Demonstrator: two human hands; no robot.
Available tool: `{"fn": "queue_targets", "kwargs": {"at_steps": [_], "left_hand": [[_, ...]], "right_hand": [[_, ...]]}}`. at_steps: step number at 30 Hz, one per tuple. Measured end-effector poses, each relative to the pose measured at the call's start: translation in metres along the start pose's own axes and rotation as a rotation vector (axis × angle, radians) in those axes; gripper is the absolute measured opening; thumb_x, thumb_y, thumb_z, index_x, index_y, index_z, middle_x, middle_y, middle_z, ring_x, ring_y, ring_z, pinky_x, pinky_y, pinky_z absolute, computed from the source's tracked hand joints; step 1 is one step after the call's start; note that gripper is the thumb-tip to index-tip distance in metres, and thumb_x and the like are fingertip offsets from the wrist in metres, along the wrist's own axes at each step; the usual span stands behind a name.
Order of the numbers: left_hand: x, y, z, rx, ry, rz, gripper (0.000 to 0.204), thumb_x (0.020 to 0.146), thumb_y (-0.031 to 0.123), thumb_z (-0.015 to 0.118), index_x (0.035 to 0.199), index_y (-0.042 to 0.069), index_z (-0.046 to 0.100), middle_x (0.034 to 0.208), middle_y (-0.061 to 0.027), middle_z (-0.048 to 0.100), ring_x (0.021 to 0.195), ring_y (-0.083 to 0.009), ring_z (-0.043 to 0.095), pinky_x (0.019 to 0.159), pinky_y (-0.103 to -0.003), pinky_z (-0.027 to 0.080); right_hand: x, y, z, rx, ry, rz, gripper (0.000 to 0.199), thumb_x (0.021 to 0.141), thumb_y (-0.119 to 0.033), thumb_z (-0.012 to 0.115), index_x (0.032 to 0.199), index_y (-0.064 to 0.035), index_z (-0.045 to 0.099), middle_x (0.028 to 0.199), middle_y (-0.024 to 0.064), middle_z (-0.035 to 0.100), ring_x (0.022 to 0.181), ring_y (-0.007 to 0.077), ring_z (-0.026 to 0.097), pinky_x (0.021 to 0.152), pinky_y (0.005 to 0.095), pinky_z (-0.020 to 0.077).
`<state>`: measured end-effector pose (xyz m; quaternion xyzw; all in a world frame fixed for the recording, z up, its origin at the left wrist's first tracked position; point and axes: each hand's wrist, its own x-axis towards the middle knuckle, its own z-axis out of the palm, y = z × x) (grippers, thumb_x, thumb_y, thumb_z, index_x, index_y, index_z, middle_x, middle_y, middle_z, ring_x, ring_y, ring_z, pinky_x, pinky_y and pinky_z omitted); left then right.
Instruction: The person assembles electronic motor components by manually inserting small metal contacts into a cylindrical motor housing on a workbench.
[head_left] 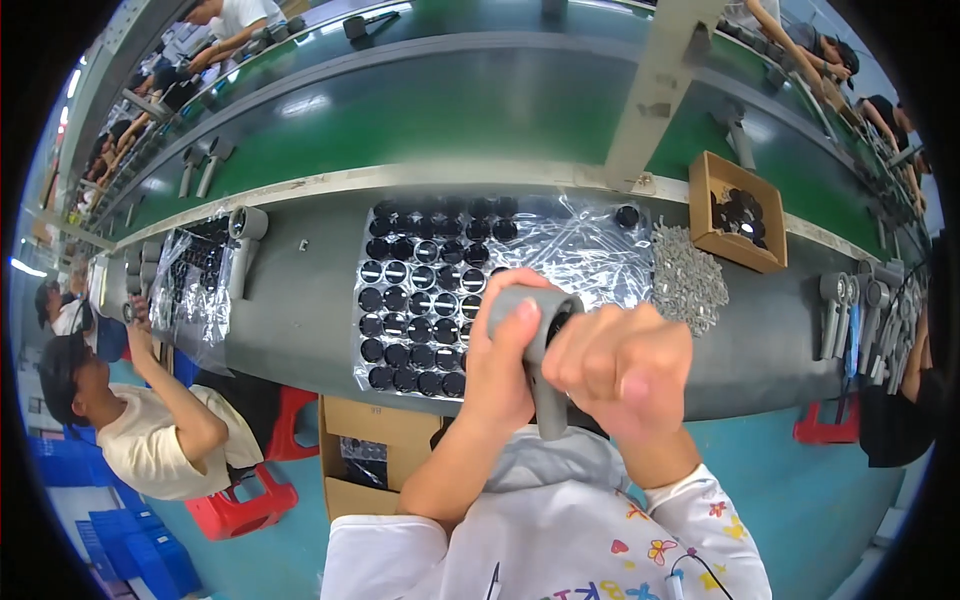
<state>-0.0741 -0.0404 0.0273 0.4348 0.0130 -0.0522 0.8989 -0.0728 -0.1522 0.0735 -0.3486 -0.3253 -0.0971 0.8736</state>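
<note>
My left hand (497, 375) is wrapped round a grey plastic housing (550, 405), shaped like a hair dryer body with a round hollow barrel and a handle pointing down toward me. At the barrel's open end, my right hand (625, 370) is closed in a fist, its knuckles against the rim. Whatever its fingers pinch is hidden. Beyond my hands lies a clear plastic tray sheet (590, 262), its left part filled with rows of round black caps (397, 300). One lone cap (627, 216) sits at its far right corner.
Right of the sheet is a heap of small grey parts (690, 280), beside a cardboard box (736, 257) of black pieces. Grey housings stand at left (243, 250) and right (835, 315). A metal post (655, 95) rises before the green conveyor (450, 115). A co-worker (165, 430) sits left.
</note>
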Motion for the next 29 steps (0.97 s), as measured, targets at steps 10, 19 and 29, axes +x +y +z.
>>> {"fn": "queue_targets", "kwargs": {"at_steps": [10, 19, 29], "left_hand": [[0.006, 0.007, -0.017, -0.232, -0.076, -0.083, 0.038, 0.1, 0.041, 0.058, 0.121, 0.01, 0.052, 0.109, -0.0144, 0.063, 0.084, -0.0228, 0.064, 0.059, -0.035, 0.053], [0.001, 0.007, 0.007, -0.025, -0.198, -0.031, 0.045, 0.097, 0.042, 0.06, 0.122, 0.006, 0.05, 0.114, -0.0175, 0.061, 0.096, -0.0232, 0.063, 0.08, -0.038, 0.055], [0.011, 0.0, -0.015, -0.194, -0.051, -0.155, 0.035, 0.103, 0.042, 0.05, 0.124, 0.014, 0.051, 0.11, -0.0133, 0.064, 0.078, -0.023, 0.064, 0.049, -0.036, 0.05]], "right_hand": [[0.025, -0.064, -0.005, 0.176, -0.134, -0.228, 0.047, 0.092, -0.021, 0.058, 0.057, -0.0185, 0.027, 0.046, -0.0083, 0.021, 0.034, 0.007, 0.015, 0.036, 0.0273, 0.0127], [0.01, -0.031, -0.004, -0.086, -0.038, -0.179, 0.049, 0.097, -0.028, 0.052, 0.06, -0.0146, 0.023, 0.044, -0.0041, 0.023, 0.033, 0.0115, 0.015, 0.035, 0.0291, 0.0148], [0.015, -0.097, -0.025, -0.264, -0.051, -0.419, 0.053, 0.1, -0.039, 0.053, 0.064, -0.0138, 0.023, 0.044, -0.0027, 0.026, 0.033, 0.0101, 0.021, 0.034, 0.027, 0.0165]]}}
